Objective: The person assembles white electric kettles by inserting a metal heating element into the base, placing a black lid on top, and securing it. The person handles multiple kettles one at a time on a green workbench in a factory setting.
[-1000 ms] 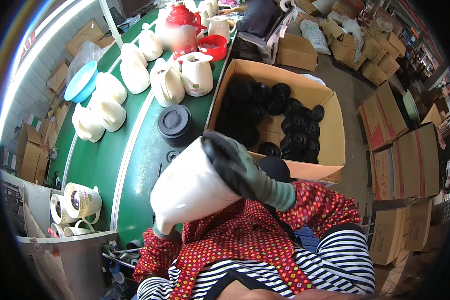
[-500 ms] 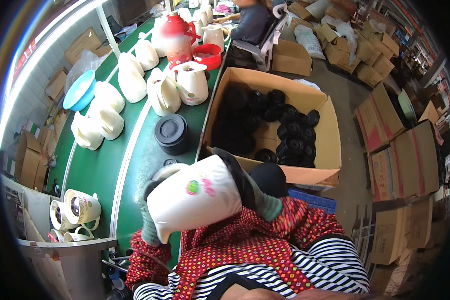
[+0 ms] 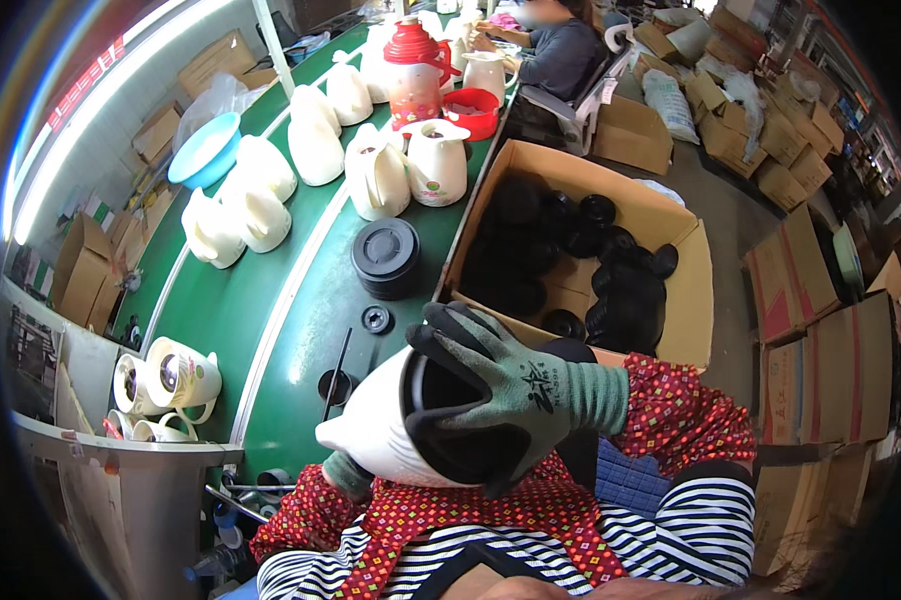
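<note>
A white jug (image 3: 376, 425) lies on its side in front of me, its spout end to the left and its dark round bottom end to the right. Over that bottom end my right hand (image 3: 516, 400), in a green glove with black palm and fingers, is closed, its fingers wrapped round the rim. My left hand (image 3: 349, 475) reaches in behind the jug; only its green cuff shows, and its fingers are hidden. Beyond the jug, on the green table, stand a stack of black round discs (image 3: 386, 258) and a small black ring (image 3: 377, 319).
More white jugs (image 3: 438, 165) stand along the green table (image 3: 316, 265), with a red flask (image 3: 414, 80), a red basin (image 3: 470, 115) and a blue basin (image 3: 206, 152). A carton (image 3: 691, 290) of black round parts sits to the right. A co-worker (image 3: 563, 55) sits at the far end.
The jug has turned so its bottom end faces me more. My right hand has come round over that end. The left hand has slipped mostly out of sight behind the jug.
</note>
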{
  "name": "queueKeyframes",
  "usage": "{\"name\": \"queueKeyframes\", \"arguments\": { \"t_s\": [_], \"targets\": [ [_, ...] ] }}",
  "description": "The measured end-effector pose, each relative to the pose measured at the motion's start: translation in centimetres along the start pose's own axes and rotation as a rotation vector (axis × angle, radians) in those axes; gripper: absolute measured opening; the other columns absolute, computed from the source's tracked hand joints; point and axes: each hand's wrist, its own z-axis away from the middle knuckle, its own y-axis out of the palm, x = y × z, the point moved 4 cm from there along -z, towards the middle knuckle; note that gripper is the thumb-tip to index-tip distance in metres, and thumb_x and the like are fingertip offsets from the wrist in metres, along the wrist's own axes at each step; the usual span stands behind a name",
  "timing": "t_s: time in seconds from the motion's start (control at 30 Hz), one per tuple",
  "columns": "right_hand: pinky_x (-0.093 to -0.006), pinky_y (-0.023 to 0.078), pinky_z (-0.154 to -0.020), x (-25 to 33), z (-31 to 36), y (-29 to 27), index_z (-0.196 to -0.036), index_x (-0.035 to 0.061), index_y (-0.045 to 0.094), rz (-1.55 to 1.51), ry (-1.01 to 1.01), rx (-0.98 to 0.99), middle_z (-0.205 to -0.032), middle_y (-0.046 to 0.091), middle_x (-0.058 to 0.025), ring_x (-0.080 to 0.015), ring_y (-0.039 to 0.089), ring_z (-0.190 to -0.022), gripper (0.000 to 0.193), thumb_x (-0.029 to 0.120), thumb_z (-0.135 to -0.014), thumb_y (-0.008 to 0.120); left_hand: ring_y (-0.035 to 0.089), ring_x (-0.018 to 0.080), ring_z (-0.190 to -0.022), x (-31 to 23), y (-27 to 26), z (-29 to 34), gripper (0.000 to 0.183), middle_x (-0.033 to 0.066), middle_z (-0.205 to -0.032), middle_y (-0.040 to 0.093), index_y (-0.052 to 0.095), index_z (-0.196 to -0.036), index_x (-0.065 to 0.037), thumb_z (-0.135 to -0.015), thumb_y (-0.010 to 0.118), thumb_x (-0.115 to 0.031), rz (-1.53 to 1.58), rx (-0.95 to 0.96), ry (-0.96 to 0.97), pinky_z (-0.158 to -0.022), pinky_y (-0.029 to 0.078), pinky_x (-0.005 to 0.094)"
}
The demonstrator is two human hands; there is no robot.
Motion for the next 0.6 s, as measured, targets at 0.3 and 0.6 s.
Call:
{"name": "queueKeyframes", "arguments": {
  "t_s": [0.3,0.6],
  "targets": [
    [-0.0597,0.038,-0.117,-2.8,2.8,2.2,-0.141,0.0053,0.06,-0.236,0.112,-0.727,-0.152,0.048,-0.0242,-0.0449,0.047,-0.141,0.073,0.049,-0.085,0.077,0.058,0.0257,-0.135,-2.8,-5.3,-1.0,0.059,0.0159,-0.148,0.059,0.046,-0.154,0.0,-0.105,0.058,-0.03,-0.682,-0.173,0.119,-0.113,0.047,0.0392],
    [-0.0454,0.04,-0.121,-8.9,8.0,11.4,-0.15,0.0005,0.046,-1.024,0.567,-0.995,-0.156,0.049,-0.0187,-0.0299,0.048,-0.145,0.06,0.03,-0.102,0.066,0.072,0.038,-0.095,-10.0,-3.3,-1.7,0.038,0.0202,-0.103,0.072,0.072,-0.111,-0.004,-0.078,0.082,-0.023,-1.523,-0.353,0.228,-0.085,0.057,0.0445]
  ]
}}
